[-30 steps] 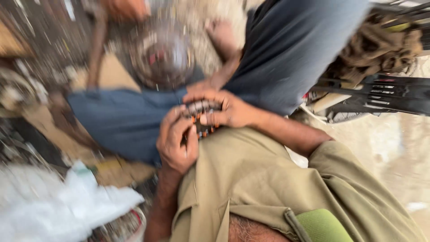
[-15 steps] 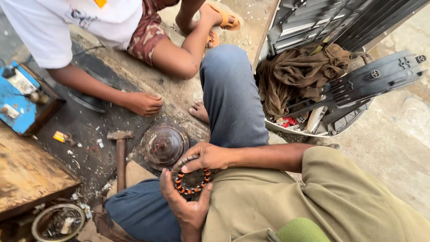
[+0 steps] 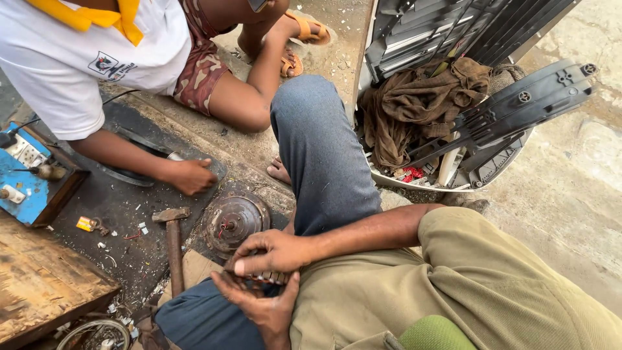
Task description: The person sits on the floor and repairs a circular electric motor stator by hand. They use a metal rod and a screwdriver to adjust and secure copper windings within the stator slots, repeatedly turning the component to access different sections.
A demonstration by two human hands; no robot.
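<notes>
Both hands meet over the person's lap, just below the round rusty motor housing [image 3: 234,222] that lies on the ground. The right hand [image 3: 271,251] comes in from the right, fingers [image 3: 249,264] curled and pinched down on the top edge of a small ringed coil part [image 3: 264,277]. The left hand [image 3: 262,303] lies palm up beneath it, fingers spread and cupped under the part, so the part is gripped between the two hands; most of it is hidden by them. The part is close below the housing, over the blue trouser leg [image 3: 324,155] and touching both hands.

Left of the housing a hammer [image 3: 173,241] lies on the ground, head toward the top, handle running down. Just above the hammer, up and left of the housing, a second person's hand [image 3: 192,176] rests flat on the dark floor; that person wears a white shirt [image 3: 84,65] and orange sandals [image 3: 304,32]. Far left of the housing is a blue box [image 3: 29,181] with fittings on it, and below that a worn wooden board [image 3: 39,282]. Right of the housing, beyond the bent knee, a brown rag [image 3: 414,107] lies heaped in a pale casing [image 3: 453,181] beside black plastic grilles [image 3: 518,107].
</notes>
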